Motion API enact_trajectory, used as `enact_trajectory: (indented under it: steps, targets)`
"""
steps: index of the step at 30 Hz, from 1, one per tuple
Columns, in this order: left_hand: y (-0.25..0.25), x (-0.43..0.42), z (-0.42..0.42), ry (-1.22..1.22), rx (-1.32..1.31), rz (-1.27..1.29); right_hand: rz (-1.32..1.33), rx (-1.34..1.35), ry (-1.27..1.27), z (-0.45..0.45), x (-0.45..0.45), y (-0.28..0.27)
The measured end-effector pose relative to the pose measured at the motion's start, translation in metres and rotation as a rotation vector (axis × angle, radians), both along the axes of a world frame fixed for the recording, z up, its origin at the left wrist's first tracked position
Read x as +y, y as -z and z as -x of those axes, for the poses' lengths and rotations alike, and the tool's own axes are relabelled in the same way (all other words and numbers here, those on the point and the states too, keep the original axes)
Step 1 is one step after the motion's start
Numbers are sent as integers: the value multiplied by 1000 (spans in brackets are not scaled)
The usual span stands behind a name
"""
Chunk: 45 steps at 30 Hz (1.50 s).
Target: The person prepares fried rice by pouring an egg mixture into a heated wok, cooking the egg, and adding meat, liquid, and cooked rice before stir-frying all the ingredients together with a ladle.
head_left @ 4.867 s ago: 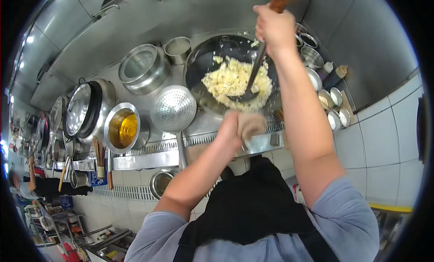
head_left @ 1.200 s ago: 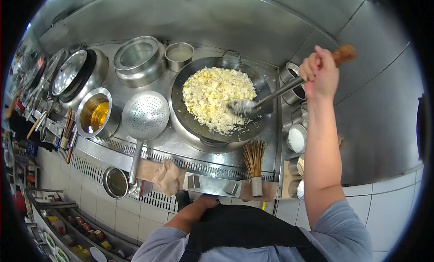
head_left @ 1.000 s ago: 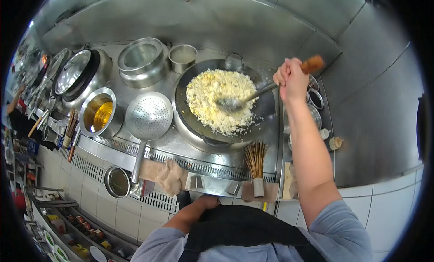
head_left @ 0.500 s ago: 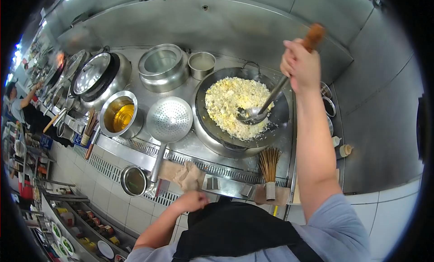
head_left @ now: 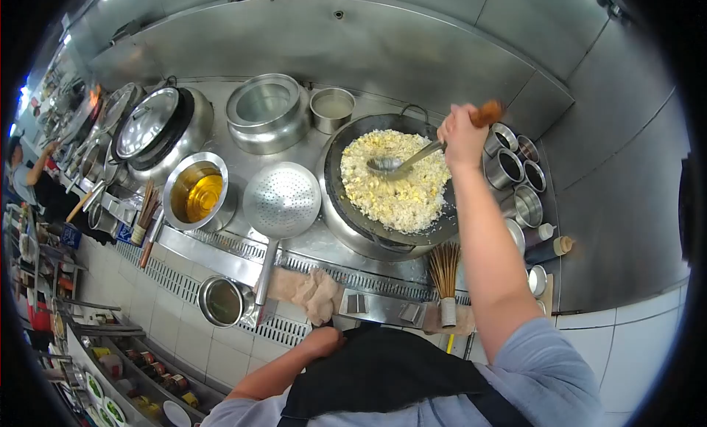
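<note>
My right hand (head_left: 466,137) is wrapped round the wooden-ended handle of a long metal ladle (head_left: 421,156). The ladle's bowl rests in fried rice with egg (head_left: 395,198), toward the upper left of the heap. The rice lies in a dark wok (head_left: 349,215) with a loop handle at the back. Low at the front of my black apron (head_left: 383,372), my left hand (head_left: 322,341) is curled closed. Its fingers are mostly hidden, so anything in them cannot be made out. Just above that hand, a crumpled beige cloth (head_left: 315,293) lies on the stove's front edge.
Left of the wok lies a perforated strainer (head_left: 282,198), beside a pot of yellow oil (head_left: 202,198). A bamboo brush (head_left: 445,280) stands at the wok's front. Several metal containers (head_left: 506,168) and squeeze bottles (head_left: 554,249) line the right side. A co-worker (head_left: 33,178) stands far left.
My right hand has come down and left, and the ladle's bowl has shifted to the upper left across the rice. My left hand has dropped slightly toward the apron.
</note>
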<state>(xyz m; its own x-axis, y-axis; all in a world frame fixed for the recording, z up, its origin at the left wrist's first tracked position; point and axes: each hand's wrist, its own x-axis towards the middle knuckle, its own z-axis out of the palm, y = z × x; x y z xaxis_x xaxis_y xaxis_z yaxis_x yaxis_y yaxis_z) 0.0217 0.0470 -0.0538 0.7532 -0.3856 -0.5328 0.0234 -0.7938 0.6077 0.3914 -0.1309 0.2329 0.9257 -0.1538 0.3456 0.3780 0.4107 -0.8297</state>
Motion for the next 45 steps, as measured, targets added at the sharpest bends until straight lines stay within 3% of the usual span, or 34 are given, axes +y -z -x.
enact_trajectory:
  steps: [1,3,5,6,10,12,15,17,19,20,22,25,28,36,40,43,45]
  targets:
    - [25,-6,0,29,21,30,13,-6,2,-9,-2,-13]
    - [89,-24,10,67,54,78,194,130,-226,-11,-11,-58]
    - [147,-62,3,90,-216,226,236,41,-262,10,-13,-95]
    - [118,-75,-21,189,113,103,236,-10,-297,25,-15,-101]
    - [154,-113,-27,109,-26,82,193,76,-207,24,-11,-30]
    - [172,-124,-33,148,233,55,204,35,-215,18,-24,-34]
    - [160,-122,-29,51,33,131,230,-3,-277,32,-39,-77]
    - [186,-129,-24,48,61,114,225,-94,-257,52,-46,-91]
    - [200,-133,-25,190,-3,90,193,37,-133,49,-41,-62]
    - [193,-134,-21,196,-2,85,182,60,-204,39,-39,-41]
    - [156,-130,-27,60,-78,156,196,97,-306,27,-39,-42]
    - [222,-142,-9,76,-211,96,212,57,-307,38,-40,-83]
    - [252,-150,-4,63,-109,96,237,44,-371,50,-46,-81]
    - [188,-138,-21,-16,-46,168,276,97,-341,38,-38,-54]
    - [178,-137,-26,-57,-9,216,287,98,-363,38,-34,-54]
    - [206,-138,-22,15,0,174,282,99,-354,38,-32,-53]
    - [177,-124,-21,2,23,162,273,99,-351,35,-32,-54]
